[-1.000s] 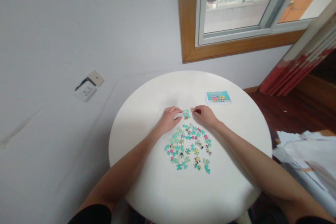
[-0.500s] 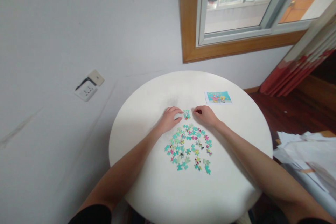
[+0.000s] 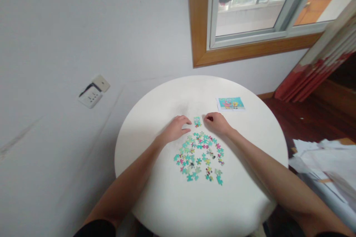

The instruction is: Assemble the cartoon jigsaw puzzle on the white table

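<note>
A small block of joined jigsaw pieces (image 3: 197,121) lies on the white round table (image 3: 150,107) between my two hands. Just left of it is my left hand (image 3: 175,129), thumb and fingers apart with a gap between them and nothing held. On the other side, my right hand (image 3: 217,123) rests with its fingers curled into a pinch; whatever may be in them is hidden. Many loose jigsaw pieces (image 3: 199,147), mostly turquoise with some pink and yellow, are spread below the hands.
A picture card (image 3: 231,103) with cartoon figures lies at the back right of the table. The wall with a socket (image 3: 90,96) and a window (image 3: 247,11) stands behind. Papers (image 3: 325,159) are piled at the right, beyond the table edge.
My left hand has drawn back slightly to the left, away from the joined block. My right hand keeps its pose. The view has shifted a little.
</note>
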{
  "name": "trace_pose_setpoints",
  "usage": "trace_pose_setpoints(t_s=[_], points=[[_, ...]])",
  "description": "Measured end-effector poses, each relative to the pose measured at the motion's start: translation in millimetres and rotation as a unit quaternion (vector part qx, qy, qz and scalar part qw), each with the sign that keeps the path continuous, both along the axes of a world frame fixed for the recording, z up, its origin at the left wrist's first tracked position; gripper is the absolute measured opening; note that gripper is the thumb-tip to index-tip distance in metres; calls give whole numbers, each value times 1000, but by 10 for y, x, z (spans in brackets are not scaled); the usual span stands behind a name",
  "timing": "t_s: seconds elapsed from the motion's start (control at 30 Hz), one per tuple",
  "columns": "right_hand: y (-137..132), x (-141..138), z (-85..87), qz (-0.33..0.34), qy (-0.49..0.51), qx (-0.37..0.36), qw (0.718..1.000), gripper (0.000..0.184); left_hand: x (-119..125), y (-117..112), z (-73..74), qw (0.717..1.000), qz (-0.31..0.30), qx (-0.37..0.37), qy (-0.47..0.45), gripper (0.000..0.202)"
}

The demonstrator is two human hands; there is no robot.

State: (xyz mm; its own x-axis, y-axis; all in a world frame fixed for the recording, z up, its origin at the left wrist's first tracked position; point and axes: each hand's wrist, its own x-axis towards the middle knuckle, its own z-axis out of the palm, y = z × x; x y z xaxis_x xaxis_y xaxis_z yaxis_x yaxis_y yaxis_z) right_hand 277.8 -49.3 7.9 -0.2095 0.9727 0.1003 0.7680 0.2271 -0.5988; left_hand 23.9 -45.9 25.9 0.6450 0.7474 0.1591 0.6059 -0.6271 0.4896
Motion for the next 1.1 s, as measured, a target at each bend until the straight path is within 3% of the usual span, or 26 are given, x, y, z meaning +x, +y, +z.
trace_pose_setpoints(t_s=[0.13, 0.2, 0.33, 0.53, 0.7, 0.83, 0.93, 1.03, 1.1], points=[[-7, 1, 20, 4, -7, 3, 1000, 21, -63, -134, 230, 982, -76, -161, 61, 11], [-9, 3, 27, 2, -6, 3, 1000, 21, -59, -201, 292, 969, -107, -193, 111, 11], [0, 9, 18, 2, -4, 1, 1000, 21, -4, -294, 334, 960, -136, -169, 176, 15], [12, 12, -14, 2, 3, 5, 1000, 21, 36, -396, 356, 957, -134, -135, 221, 12], [-2, 8, 0, -1, 9, 8, 1000, 20, 33, -428, 362, 958, -164, -133, 197, 12], [-3, 9, 5, -2, 6, 4, 1000, 20, -9, -346, 378, 953, -193, -197, 128, 10], [-6, -3, -5, -3, 11, 11, 1000, 18, -52, -209, 336, 960, -129, -244, 47, 1], [-21, -36, -14, -5, 13, 38, 999, 19, -45, -38, 182, 976, 7, -195, -95, 10], [-39, -64, -11, 16, 7, 60, 998, 21, -7, 69, 33, 966, 94, -154, -184, 12]])
